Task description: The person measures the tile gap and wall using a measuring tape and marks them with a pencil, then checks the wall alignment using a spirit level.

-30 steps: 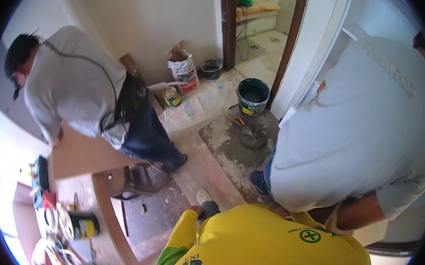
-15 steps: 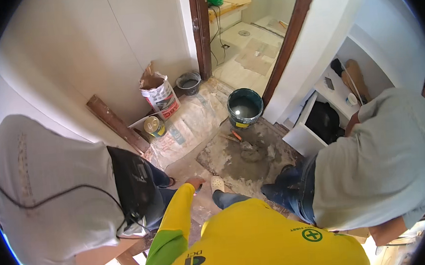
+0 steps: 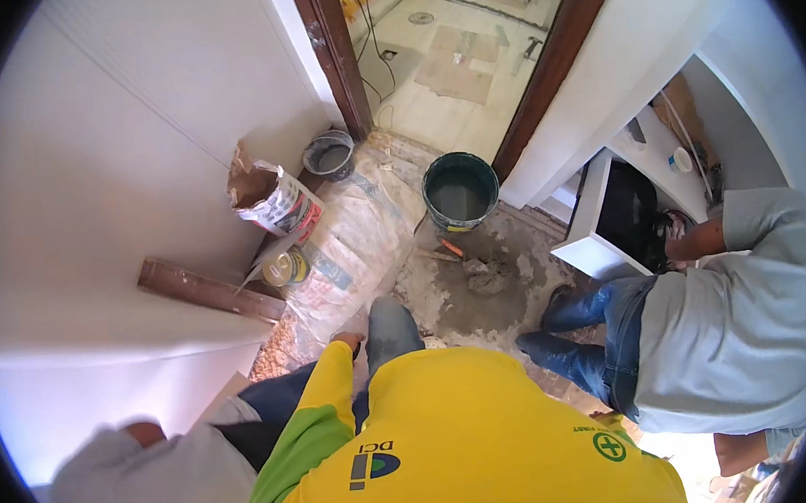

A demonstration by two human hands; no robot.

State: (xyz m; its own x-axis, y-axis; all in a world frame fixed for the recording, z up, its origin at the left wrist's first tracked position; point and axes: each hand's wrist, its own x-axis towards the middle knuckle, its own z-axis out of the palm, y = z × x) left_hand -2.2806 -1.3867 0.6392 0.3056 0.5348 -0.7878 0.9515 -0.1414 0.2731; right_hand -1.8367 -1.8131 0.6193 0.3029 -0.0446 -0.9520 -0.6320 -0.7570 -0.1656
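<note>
My left hand (image 3: pixel 349 338), at the end of a yellow sleeve, is low beside my left knee (image 3: pixel 393 329). Its fingers are too small and partly hidden to read, and I make out nothing in it. My right hand is out of view behind my yellow shirt. Ahead of me a trowel with an orange handle (image 3: pixel 451 248) lies by a heap of wet grey mortar (image 3: pixel 489 279) on the floor. Beyond it stands a dark bucket (image 3: pixel 460 191) holding greyish water. Left of that is a torn-open paper bag (image 3: pixel 278 204) with a tin can (image 3: pixel 284 265) in front.
A small grey bucket (image 3: pixel 329 156) stands by the dark door frame (image 3: pixel 332 60). A wooden plank (image 3: pixel 210 291) leans along the left wall. On the right, a person in a grey shirt (image 3: pixel 735 322) reaches into an open white drawer (image 3: pixel 599 247). Another person (image 3: pixel 167 492) bends at lower left.
My view has shifted, and my left knee has come forward beside my left hand. The person at left has bent lower and away. The person at right now has a hand at the drawer.
</note>
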